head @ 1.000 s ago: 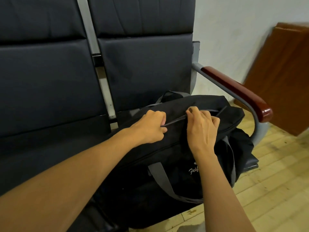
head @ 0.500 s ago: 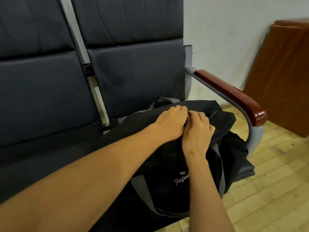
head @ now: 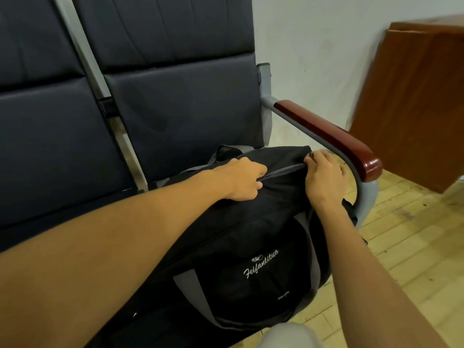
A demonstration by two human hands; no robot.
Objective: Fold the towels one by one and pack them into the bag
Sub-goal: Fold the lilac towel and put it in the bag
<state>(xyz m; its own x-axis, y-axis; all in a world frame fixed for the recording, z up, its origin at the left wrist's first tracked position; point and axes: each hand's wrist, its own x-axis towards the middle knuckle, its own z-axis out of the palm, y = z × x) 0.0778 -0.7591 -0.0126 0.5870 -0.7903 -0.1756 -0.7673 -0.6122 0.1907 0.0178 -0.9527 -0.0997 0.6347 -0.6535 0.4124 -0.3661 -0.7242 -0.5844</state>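
A black duffel bag [head: 251, 237] with grey straps and white script lettering sits on the dark seat at the right end of the bench. Its top zipper line [head: 283, 172] runs between my hands and looks closed along that stretch. My left hand [head: 242, 179] pinches the bag's top fabric at the zipper, fingers curled shut. My right hand [head: 324, 177] grips the bag's right end by the zipper, close to the armrest. No towels are visible; the inside of the bag is hidden.
A metal armrest with a red-brown wooden pad [head: 329, 136] curves right beside my right hand. Dark padded seat backs [head: 175, 101] rise behind the bag. A brown wooden cabinet [head: 411, 101] stands at the right on the pale wood floor [head: 406, 247].
My hands were pressed together at the middle of the zipper half a second ago. Now my right hand has moved right to the bag's end, and my left holds further left.
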